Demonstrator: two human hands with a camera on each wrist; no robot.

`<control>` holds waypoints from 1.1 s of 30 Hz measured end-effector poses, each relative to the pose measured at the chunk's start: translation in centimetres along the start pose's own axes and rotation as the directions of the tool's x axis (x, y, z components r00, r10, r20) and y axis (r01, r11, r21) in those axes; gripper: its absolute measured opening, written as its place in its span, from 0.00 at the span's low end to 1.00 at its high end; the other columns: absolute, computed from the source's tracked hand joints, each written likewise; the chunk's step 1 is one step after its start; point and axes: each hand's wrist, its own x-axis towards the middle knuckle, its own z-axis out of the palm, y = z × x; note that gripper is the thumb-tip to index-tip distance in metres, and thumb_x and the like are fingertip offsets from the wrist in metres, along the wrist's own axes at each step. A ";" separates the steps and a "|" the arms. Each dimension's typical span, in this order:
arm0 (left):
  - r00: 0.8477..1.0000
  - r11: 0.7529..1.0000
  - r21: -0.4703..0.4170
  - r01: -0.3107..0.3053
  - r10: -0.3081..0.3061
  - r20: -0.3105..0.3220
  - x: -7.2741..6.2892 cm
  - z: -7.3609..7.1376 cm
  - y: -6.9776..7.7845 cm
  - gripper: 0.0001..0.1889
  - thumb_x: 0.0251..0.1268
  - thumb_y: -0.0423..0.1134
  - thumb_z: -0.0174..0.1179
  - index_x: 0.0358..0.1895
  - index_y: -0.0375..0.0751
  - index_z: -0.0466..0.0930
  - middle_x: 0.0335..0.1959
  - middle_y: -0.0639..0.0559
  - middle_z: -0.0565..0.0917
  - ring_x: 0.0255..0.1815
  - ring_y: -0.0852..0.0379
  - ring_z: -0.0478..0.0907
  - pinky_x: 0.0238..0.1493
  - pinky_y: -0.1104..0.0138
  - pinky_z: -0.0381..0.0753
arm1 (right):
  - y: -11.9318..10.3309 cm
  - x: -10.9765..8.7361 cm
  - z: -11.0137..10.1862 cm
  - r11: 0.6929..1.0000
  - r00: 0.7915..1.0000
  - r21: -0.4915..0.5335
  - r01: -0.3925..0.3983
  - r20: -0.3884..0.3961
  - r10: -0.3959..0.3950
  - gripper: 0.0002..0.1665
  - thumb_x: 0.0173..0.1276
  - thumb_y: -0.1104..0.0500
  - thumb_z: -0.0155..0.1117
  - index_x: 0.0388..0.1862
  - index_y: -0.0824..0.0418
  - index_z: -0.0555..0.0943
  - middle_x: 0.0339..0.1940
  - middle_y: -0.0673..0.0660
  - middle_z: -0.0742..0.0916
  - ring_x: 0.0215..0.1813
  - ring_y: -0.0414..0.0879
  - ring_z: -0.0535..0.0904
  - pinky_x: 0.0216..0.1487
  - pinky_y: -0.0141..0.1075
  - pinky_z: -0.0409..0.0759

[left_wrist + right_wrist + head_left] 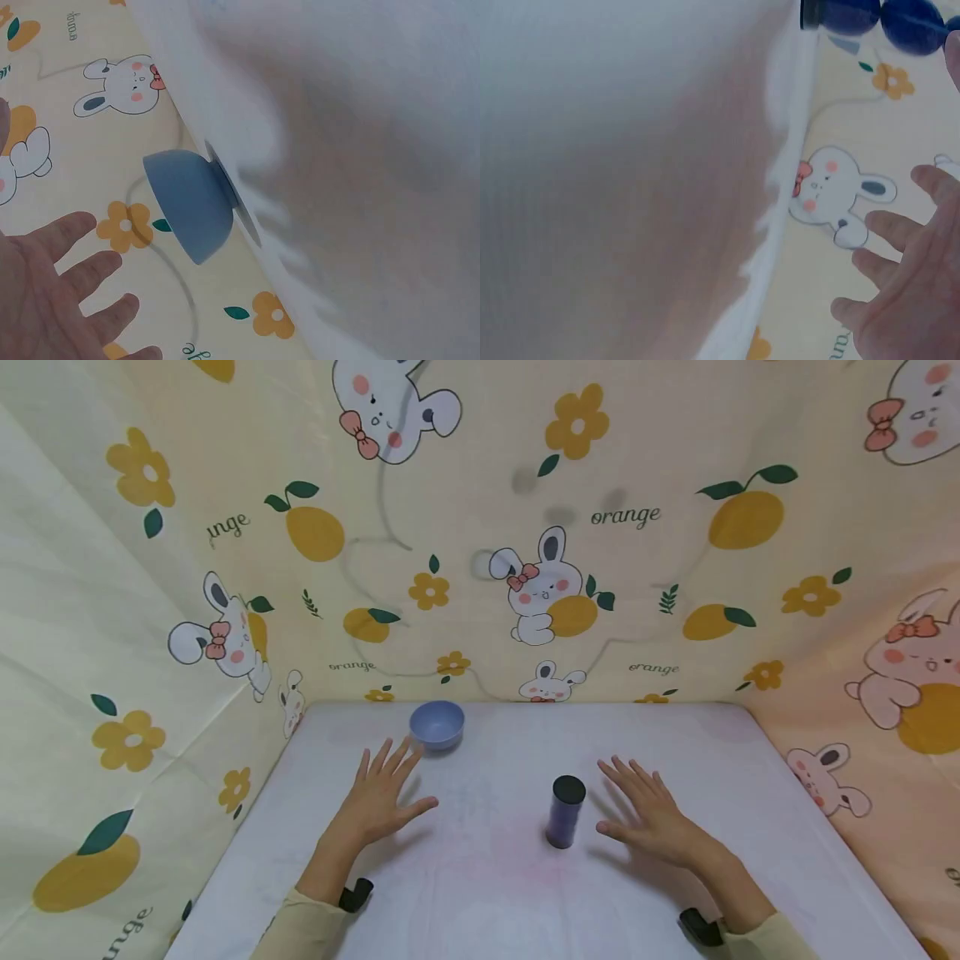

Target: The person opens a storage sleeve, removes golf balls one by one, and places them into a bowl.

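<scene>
My left hand [381, 799] hovers over the left half of the table, fingers spread and holding nothing. Just beyond its fingertips a blue bowl [438, 727] stands upright near the back edge; the left wrist view shows the bowl [191, 201] on its narrow foot. On the right, my right hand [651, 822] is held above the table with its fingers spread apart, also holding nothing. To the left of its thumb stands an upright tube [564, 814] with a black cap. In the right wrist view, round dark blue balls [911, 24] show within the tube.
A white cloth covers the table [480, 893]. Behind it and on both sides hangs a curtain [480, 493] printed with rabbits, flowers and oranges. Black wrist straps [356, 895] sit just below the hands, beside pale sleeves [300, 928].
</scene>
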 end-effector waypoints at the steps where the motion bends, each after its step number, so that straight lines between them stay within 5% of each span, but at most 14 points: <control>1: 1.000 1.000 -0.008 -0.003 0.003 -0.004 -0.1 -0.1 0.2 0.51 0.70 0.75 0.57 0.87 0.47 0.59 0.89 0.42 0.54 0.88 0.33 0.46 0.82 0.31 0.41 | -0.2 0.0 0.1 1.000 1.000 0.007 0.006 0.001 -0.006 0.58 0.70 0.36 0.75 0.90 0.47 0.56 0.89 0.63 0.58 0.87 0.72 0.46 0.85 0.64 0.32; 6: 0.999 1.000 -0.022 -0.013 0.014 0.032 -0.4 -0.1 1.0 0.51 0.71 0.75 0.58 0.87 0.48 0.57 0.88 0.41 0.53 0.88 0.33 0.45 0.83 0.32 0.41 | -1.1 -0.2 1.0 0.997 0.999 0.070 0.042 0.025 -0.044 0.60 0.69 0.36 0.76 0.90 0.47 0.54 0.89 0.62 0.59 0.88 0.70 0.47 0.86 0.60 0.35; 13: 0.998 0.997 -0.040 -0.067 0.067 0.003 0.0 -0.1 2.2 0.50 0.71 0.73 0.59 0.87 0.47 0.58 0.87 0.40 0.57 0.88 0.33 0.47 0.82 0.31 0.44 | -2.1 0.3 1.7 0.985 0.997 0.164 0.049 0.055 -0.059 0.61 0.67 0.36 0.78 0.90 0.46 0.55 0.89 0.57 0.61 0.87 0.70 0.50 0.77 0.76 0.53; 21: 0.995 0.994 -0.059 -0.097 0.097 -0.003 1.1 -0.1 3.3 0.51 0.72 0.76 0.55 0.88 0.50 0.55 0.88 0.42 0.55 0.89 0.35 0.45 0.84 0.35 0.43 | -2.8 1.3 2.4 0.981 0.989 0.190 -0.045 0.150 0.016 0.61 0.65 0.30 0.76 0.88 0.49 0.59 0.85 0.63 0.66 0.85 0.65 0.59 0.79 0.67 0.62; 33: 0.994 0.991 -0.073 -0.108 0.109 0.004 1.9 -0.2 4.2 0.51 0.72 0.75 0.56 0.88 0.50 0.53 0.89 0.46 0.52 0.89 0.39 0.44 0.84 0.36 0.43 | -3.7 3.4 3.1 0.964 0.979 0.267 -0.024 0.200 -0.031 0.41 0.72 0.40 0.75 0.74 0.62 0.76 0.70 0.62 0.84 0.77 0.67 0.73 0.76 0.64 0.68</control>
